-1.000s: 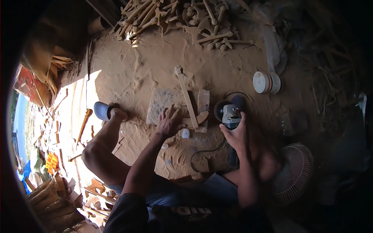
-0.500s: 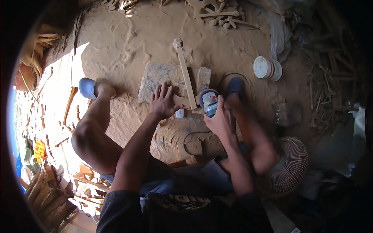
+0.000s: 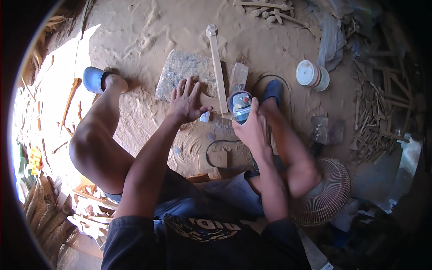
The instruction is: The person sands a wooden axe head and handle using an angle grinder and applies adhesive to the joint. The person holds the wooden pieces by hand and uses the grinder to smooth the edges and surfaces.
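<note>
My left hand (image 3: 185, 104) lies flat with its fingers spread, on a flat, curved wooden piece (image 3: 209, 102) at the near edge of a worn, grey-brown block (image 3: 180, 67). A long wooden bar (image 3: 217, 67) with a knobbed far end lies across the block, its near end beside the curved piece. My right hand (image 3: 253, 131) is wrapped round an angle grinder (image 3: 241, 108) with a round disc. The disc sits close to the right side of the bar's near end; whether it touches the wood I cannot tell. A small clear-sided block (image 3: 238, 76) lies just beyond the disc.
A dark cord (image 3: 208, 155) loops over the sandy ground. To the right stand a white tub (image 3: 307, 73) and a round fan guard (image 3: 325, 193) by my leg. Wooden offcuts (image 3: 265, 8) are heaped at the far side, with more sticks (image 3: 371, 126) at right.
The whole view has shifted slightly, the ground things now sitting higher in the picture. Both hands stay nearly where they were against the wood, and the right still grips the grinder.
</note>
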Motion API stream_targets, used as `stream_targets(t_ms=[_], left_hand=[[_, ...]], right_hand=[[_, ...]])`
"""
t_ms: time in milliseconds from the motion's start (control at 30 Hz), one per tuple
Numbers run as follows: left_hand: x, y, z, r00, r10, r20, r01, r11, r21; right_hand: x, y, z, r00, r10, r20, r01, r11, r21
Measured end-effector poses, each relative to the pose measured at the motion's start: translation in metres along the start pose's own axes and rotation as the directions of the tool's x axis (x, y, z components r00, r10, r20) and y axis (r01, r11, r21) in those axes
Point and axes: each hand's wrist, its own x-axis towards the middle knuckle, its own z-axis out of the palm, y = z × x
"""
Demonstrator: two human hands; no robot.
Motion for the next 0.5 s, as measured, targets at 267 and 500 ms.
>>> stream_targets(t_ms=[267, 500], left_hand=[[-0.001, -0.003, 0.002, 1.0, 0.004, 0.007, -0.004, 1.0, 0.0], [-0.002, -0.001, 0.002, 1.0, -0.007, -0.003, 0.007, 1.0, -0.016]], right_hand=[[-0.005, -0.019, -0.01, 0.994, 0.096, 0.044, -0.092, 0.993, -0.08], [0.003, -0.002, -0.009, 0.991, 0.119, -0.067, -0.127, 0.983, -0.133]])
